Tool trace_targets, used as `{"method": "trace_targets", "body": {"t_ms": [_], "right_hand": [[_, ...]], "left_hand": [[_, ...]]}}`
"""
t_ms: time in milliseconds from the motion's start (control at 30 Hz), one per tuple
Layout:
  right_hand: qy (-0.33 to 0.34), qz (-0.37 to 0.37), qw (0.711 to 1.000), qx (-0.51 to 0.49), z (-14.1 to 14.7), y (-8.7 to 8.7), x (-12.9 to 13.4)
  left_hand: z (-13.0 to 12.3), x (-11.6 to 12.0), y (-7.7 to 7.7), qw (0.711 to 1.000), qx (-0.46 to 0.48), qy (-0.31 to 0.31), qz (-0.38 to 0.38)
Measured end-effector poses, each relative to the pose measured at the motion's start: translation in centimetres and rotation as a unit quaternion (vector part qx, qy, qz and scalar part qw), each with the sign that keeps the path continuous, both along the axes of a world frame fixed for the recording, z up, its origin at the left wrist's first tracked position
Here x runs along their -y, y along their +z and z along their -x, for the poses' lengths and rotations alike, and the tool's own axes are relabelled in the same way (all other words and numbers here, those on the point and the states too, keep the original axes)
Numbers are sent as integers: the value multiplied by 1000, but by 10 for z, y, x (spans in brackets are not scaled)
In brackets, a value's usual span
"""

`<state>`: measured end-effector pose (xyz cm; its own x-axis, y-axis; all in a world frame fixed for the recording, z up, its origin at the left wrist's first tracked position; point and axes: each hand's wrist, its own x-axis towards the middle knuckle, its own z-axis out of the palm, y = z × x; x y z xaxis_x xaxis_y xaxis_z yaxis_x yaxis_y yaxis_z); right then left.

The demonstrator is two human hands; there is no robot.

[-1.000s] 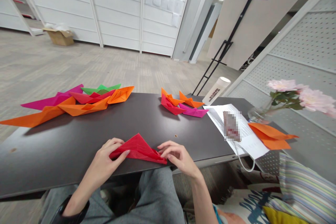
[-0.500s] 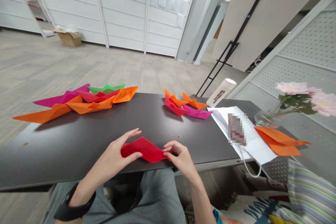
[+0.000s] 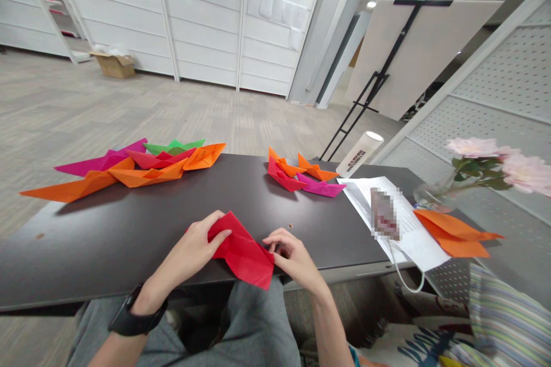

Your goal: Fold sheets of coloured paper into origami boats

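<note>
The red paper [image 3: 246, 257] is a partly folded sheet, bright and slightly glossy, with crease lines running slantwise across its face. One pointed corner stands up at the top; from there a folded edge slopes down to the right, where overlapping layers look darker. A broad flap opens toward the viewer, its lower right corner reaching over the near edge of the counter [image 3: 142, 232]. The paper is tilted, held between both hands, its left end partly hidden by fingers.

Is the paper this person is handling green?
No: the folded paper, held in the left hand with the right hand at its edge, is red, unlike the green boat farther back.
</note>
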<state>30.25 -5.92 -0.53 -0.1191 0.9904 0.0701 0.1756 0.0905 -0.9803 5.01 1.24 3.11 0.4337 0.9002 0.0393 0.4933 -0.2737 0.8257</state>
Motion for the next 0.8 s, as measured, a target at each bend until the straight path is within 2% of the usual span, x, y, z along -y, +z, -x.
{"method": "trace_targets", "body": {"t_ms": [233,367,500,567,700,800], "right_hand": [[82,62,994,48,-1,12,1],[46,67,994,77,2,6,0],[-30,38,998,37,8,-6,-1],[-48,18,998,28,10,-6,0],[-9,-31,998,59,10,7,5],[14,-38,995,87,9,14,5]], "left_hand": [[-2,1,6,1000,-2,3,3],[-1,-1,4,999,-38,7,-18],[3,-7,-4,992,-120,-2,-46],[5,-11,-6,990,-136,-22,-38],[3,-16,-5,992,-117,-25,-33],[0,-18,-4,993,-109,-28,-26]]}}
